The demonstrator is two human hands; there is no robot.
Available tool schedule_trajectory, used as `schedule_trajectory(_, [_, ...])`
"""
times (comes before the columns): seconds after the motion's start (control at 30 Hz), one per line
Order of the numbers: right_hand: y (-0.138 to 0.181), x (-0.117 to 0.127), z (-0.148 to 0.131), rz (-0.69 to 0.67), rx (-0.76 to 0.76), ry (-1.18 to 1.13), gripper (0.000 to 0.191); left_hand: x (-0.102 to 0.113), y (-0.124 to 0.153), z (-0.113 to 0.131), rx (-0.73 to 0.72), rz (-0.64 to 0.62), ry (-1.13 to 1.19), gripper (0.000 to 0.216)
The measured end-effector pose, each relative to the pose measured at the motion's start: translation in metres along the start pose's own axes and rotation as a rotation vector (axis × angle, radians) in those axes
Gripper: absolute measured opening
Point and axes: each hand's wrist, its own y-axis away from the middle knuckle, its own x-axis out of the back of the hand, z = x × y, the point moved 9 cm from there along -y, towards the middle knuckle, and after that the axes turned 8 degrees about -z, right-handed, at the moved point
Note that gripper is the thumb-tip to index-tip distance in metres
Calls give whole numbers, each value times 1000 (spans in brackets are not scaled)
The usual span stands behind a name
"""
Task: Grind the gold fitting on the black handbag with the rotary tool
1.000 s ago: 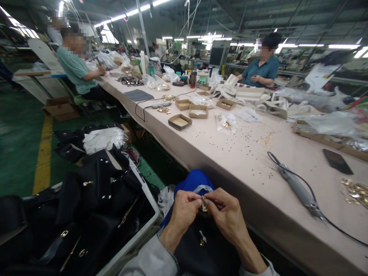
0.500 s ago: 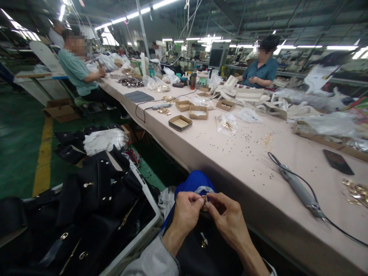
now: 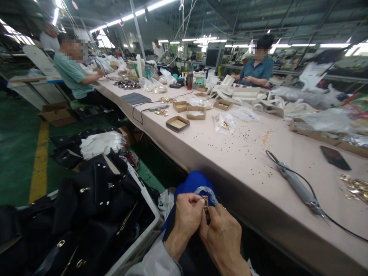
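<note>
Both hands have dropped lower and drawn closer to me since a second ago, and the right one now overlaps the left; my left hand (image 3: pixel 186 216) and right hand (image 3: pixel 222 235) sit at 6 o'clock, knuckles touching, with the small gold clasp (image 3: pixel 205 203) pinched between the fingers of both, upright, just above the black bag (image 3: pixel 189 257) on my lap; how tightly the right fingers close I cannot tell, since the back of that hand hides them; a blue cloth (image 3: pixel 192 182) with a scrap of clear plastic lies directly beyond the clasp at 12 o'clock; the table (image 3: pixel 230 161) edge runs from 10 to 4 o'clock, close beside my right hand; on it, at 2 o'clock, rests a corded grey tool (image 3: pixel 299 189), with scattered small rivets (image 3: pixel 247 138) and an open cardboard box (image 3: pixel 178 123) farther off; at 9 o'clock a bin (image 3: pixel 135 245) heaped with black bags crowds my left elbow; two seated people work at the far end.
</note>
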Motion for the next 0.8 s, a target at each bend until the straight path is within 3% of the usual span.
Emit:
schedule_trajectory(0.43, [-2, -8, -6, -36, -26, 42, 28, 1, -5, -6, -2, 6, -35, 22])
schedule_trajectory(0.53, [-2, -10, 3, -72, -23, -107, 25, 3, -6, -8, 0, 5, -38, 19])
schedule_trajectory(0.67, [-5, -18, 21, -246, -36, -405, 26, 3, -7, -14, 16, -27, 30, 16])
schedule_trajectory(0.8, [-7, -22, 29, -332, -35, -490, 32, 1, -6, -15, 9, -45, 70, 15])
